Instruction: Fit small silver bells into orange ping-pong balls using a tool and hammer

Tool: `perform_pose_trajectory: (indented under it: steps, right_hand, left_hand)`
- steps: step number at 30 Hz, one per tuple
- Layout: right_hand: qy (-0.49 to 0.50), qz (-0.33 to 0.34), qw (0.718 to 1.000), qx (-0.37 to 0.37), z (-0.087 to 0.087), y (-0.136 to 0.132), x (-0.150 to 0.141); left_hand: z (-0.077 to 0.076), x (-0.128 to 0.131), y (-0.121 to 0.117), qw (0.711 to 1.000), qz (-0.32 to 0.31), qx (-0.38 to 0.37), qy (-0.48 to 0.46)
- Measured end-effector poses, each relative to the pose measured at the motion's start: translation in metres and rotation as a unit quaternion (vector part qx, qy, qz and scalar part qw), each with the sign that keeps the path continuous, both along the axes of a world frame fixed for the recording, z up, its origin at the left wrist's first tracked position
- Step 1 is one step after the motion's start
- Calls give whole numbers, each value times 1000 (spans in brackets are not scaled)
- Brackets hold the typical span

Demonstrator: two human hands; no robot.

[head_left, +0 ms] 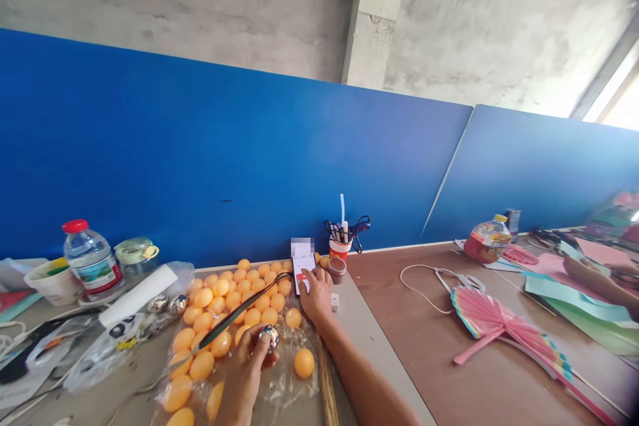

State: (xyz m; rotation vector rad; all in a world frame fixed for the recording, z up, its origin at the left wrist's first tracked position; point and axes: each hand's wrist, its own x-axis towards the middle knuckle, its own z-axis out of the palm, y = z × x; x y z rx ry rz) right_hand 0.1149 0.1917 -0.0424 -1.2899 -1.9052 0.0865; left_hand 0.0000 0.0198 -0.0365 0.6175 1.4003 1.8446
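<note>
Between the thumb and fingers of my left hand (247, 363) is a shiny silver ball (270, 338), held low over the clear plastic bag. My right hand (317, 296) reaches forward, fingers extended onto the lower screen of a phone (298, 266) that leans upright and shows timer digits. Its fingertips cover part of the screen near a red button. Many orange ping-pong balls (219, 287) lie in and around the clear bag (287, 389), left of the phone. One orange ball (304, 363) sits apart, between my two hands. A dark strap (234, 313) lies across the balls.
Two more silver balls (177, 305), a water bottle (94, 263), a lidded jar (137, 259) and a white roll (138, 294) stand left. A pen cup (339, 247) is behind my right hand. Rightward lie a pink paper fan (492, 323), a drink bottle (488, 239) and another person's hand (589, 279).
</note>
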Motion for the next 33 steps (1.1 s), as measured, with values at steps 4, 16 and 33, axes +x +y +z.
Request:
perform_pose_trajectory:
  steps: [4,16,33]
  right_hand:
    - [125,0,991,44,-11,11,4]
    - [310,43,946,88,13,11,15]
    - [-31,322,945,-43,56,-120,13]
  left_hand:
    - [4,-2,0,1000,-21,2,-11]
    - [6,-3,7,999,-13,26,-29]
    - [37,-14,-15,992,100,80,-18]
